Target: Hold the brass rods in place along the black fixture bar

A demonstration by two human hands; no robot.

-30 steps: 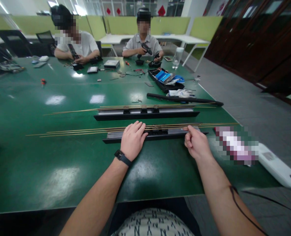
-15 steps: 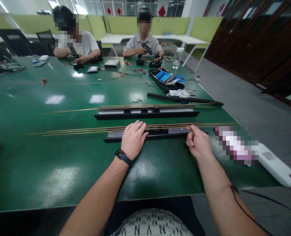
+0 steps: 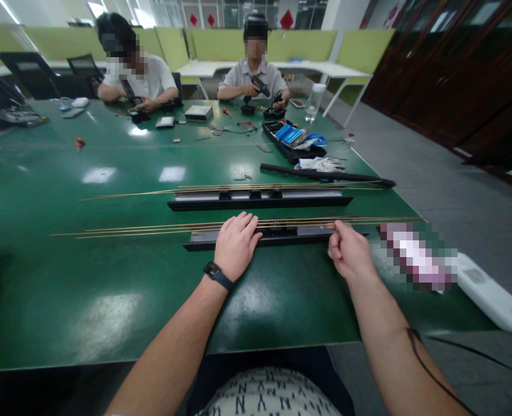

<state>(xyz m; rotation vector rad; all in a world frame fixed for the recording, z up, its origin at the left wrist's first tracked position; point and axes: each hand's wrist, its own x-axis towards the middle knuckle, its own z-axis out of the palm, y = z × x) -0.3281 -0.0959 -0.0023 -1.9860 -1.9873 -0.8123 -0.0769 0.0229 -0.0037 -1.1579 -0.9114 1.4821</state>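
Observation:
Several thin brass rods point(image 3: 126, 232) lie lengthwise along the nearer black-edged metal rail point(image 3: 277, 243), reaching past both its ends. Laid across the rods and rail is my left hand point(image 3: 237, 242), its fingers stretched out and the thumb apart; it hides part of both. My right hand point(image 3: 350, 248) is closed near the rail's right end, forefinger and thumb pinched at a rod, the other fingers curled in. Dark fittings point(image 3: 281, 231) sit in the rail between my hands. Behind it a second similar rail point(image 3: 260, 202) carries more brass rods point(image 3: 152, 192).
Beyond the rails lie a black tube point(image 3: 325, 175), white gloves point(image 3: 320, 164) and a black tray point(image 3: 299, 155) with blue items. A white device point(image 3: 493, 292) stands right. Two people sit across the green table point(image 3: 108, 306), one with a power drill point(image 3: 260, 85).
My hands keep their places on the rods and rail. The whole view shifts very slightly.

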